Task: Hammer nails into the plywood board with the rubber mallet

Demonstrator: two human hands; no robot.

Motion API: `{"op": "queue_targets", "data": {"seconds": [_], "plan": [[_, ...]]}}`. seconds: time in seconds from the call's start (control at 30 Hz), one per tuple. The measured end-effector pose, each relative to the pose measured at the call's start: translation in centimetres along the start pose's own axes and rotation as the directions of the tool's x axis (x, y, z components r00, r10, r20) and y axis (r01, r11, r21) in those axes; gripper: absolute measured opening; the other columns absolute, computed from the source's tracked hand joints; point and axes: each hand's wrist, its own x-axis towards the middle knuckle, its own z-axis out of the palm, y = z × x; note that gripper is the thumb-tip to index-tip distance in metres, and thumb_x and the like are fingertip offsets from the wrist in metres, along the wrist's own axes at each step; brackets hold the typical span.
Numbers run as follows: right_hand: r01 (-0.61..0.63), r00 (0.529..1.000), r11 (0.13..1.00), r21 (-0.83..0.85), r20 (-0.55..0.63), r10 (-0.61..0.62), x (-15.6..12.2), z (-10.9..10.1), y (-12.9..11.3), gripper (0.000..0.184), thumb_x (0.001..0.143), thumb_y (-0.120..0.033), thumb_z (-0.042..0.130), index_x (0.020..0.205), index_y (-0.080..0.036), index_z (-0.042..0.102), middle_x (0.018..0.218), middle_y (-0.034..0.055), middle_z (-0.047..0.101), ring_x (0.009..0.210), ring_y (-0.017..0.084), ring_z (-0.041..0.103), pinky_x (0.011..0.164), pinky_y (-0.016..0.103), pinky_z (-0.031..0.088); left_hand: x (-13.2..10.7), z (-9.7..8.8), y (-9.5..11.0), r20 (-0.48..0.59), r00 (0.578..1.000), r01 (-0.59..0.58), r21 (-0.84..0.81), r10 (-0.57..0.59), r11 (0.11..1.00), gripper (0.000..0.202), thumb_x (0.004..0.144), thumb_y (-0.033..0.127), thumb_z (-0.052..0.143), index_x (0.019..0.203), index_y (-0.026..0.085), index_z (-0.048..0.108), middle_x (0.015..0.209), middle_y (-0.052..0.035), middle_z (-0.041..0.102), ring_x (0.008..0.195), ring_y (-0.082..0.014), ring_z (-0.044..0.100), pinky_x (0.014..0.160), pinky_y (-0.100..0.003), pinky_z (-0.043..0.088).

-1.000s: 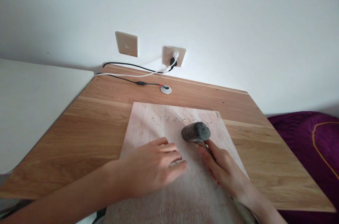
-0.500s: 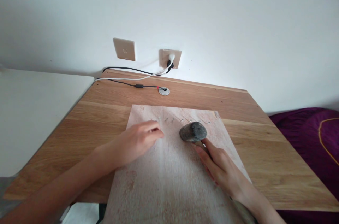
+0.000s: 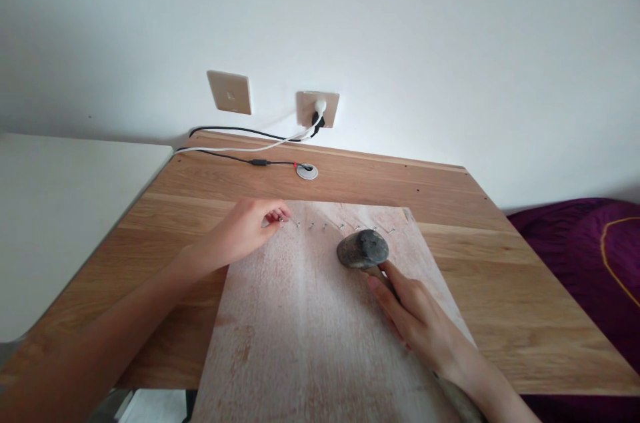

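My right hand (image 3: 417, 309) is wrapped round the handle of a mallet (image 3: 363, 249) with a dark, worn head. The head hovers over or rests on a pale, whitewashed wooden board (image 3: 295, 323); I cannot tell which. Along the far part of the board stands a row of several small metal nails (image 3: 341, 227), some of them leaning. At the row's left end my left hand (image 3: 250, 226) is closed, thumb and fingers pinching a nail (image 3: 281, 219) near the board's far left corner. The nail's lower end is hard to make out.
Beneath the board is a wooden table (image 3: 500, 316). Black and white cables (image 3: 235, 149) run along its back to a wall socket (image 3: 327, 106) and a round cable grommet (image 3: 307, 171). A white surface (image 3: 75, 209) adjoins at left, purple fabric (image 3: 575, 243) at right.
My left hand has moved left and away from me, from over the board to the left end of the nail row. The right hand and mallet have barely moved.
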Motion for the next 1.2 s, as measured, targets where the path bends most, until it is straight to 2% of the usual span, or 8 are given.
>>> {"op": "queue_targets", "data": {"seconds": [0.17,0.33,0.6,0.7,0.9,0.97,1.03,1.2], "plan": [[0.013,1.0,1.0,0.0,-0.004,-0.013,0.2,0.0,0.0,0.033,0.11,-0.054,0.034,0.096,-0.026,0.046,0.055,-0.0092,0.047,0.041,0.015,0.051,0.048,0.03,0.037,0.0,0.0,-0.3,0.002,1.0,0.007,-0.016,-0.007,1.0,0.016,0.091,0.015,0.062,0.099,0.022,0.075,0.096,-0.001,0.081,0.084,-0.018,0.075,0.082,-0.031,0.06],[-0.002,1.0,1.0,0.01,0.016,0.002,0.2,0.0,0.3,0.035,0.109,-0.056,0.032,0.1,-0.026,0.047,0.055,-0.0093,0.048,0.041,0.015,0.051,0.047,0.029,0.036,-0.2,0.2,-0.7,0.009,1.0,0.005,-0.037,-0.004,0.999,0.015,0.092,0.017,0.063,0.102,0.022,0.074,0.1,-0.002,0.082,0.084,-0.018,0.077,0.083,-0.031,0.061],[0.009,1.0,1.0,0.015,0.014,-0.01,0.1,0.0,-0.1,0.035,0.109,-0.055,0.033,0.1,-0.025,0.049,0.054,-0.0096,0.045,0.041,0.015,0.05,0.047,0.029,0.036,-0.2,0.6,-0.3,-0.007,0.997,-0.078,0.003,0.078,0.997,0.015,0.092,0.011,0.063,0.091,0.02,0.075,0.089,-0.0014,0.08,0.078,-0.0165,0.073,0.075,-0.028,0.056],[0.01,1.0,1.0,0.025,0.005,-0.01,0.1,-0.1,-0.1,0.036,0.109,-0.056,0.034,0.1,-0.025,0.05,0.055,-0.0092,0.046,0.041,0.014,0.049,0.045,0.028,0.036,-0.3,0.8,-0.5,-0.059,0.991,-0.117,0.002,0.117,0.993,0.017,0.09,0.008,0.065,0.088,0.02,0.076,0.088,-0.0012,0.078,0.078,-0.0155,0.071,0.074,-0.027,0.054],[-0.045,0.999,0.994,0.099,0.023,0.043,-0.1,0.3,0.1,0.038,0.108,-0.06,0.04,0.1,-0.025,0.051,0.054,-0.0094,0.046,0.04,0.012,0.047,0.04,0.024,0.036,-0.8,1.6,-1.5,-0.158,0.981,-0.108,0.014,0.109,0.994,0.013,0.09,0.011,0.069,0.087,0.021,0.077,0.084,-0.0007,0.077,0.077,-0.0156,0.07,0.074,-0.027,0.054],[-0.086,0.994,0.983,0.163,0.083,0.073,0.0,0.7,-0.6,0.04,0.107,-0.062,0.04,0.107,-0.024,0.052,0.054,-0.0105,0.045,0.038,0.012,0.044,0.037,0.022,0.036,-0.8,1.8,-1.7,-0.18,0.978,-0.105,0.019,0.107,0.994,0.01,0.089,0.012,0.072,0.091,0.021,0.076,0.084,-0.0006,0.077,0.078,-0.016,0.071,0.076,-0.028,0.056],[-0.068,0.991,0.977,0.204,0.127,0.043,0.5,1.1,-1.9,0.04,0.107,-0.061,0.041,0.11,-0.023,0.053,0.053,-0.0112,0.044,0.037,0.011,0.041,0.035,0.021,0.035,-0.9,1.9,-1.8,-0.198,0.977,-0.079,-0.004,0.076,0.997,0.016,0.087,0.012,0.074,0.1,0.021,0.075,0.084,-0.0002,0.077,0.076,-0.0159,0.071,0.076,-0.028,0.057],[0.176,0.982,0.967,0.184,0.037,-0.185,3.9,1.8,-6.8,0.024,0.109,-0.045,0.043,0.104,-0.023,0.053,0.054,-0.0114,0.045,0.038,0.009,0.042,0.042,0.021,0.034,-1.0,1.7,-1.6,-0.175,0.983,-0.056,-0.044,0.047,0.997,0.029,0.088,0.011,0.07,0.116,0.021,0.071,0.089,-0.0008,0.079,0.079,-0.0167,0.074,0.079,-0.029,0.058]]}}
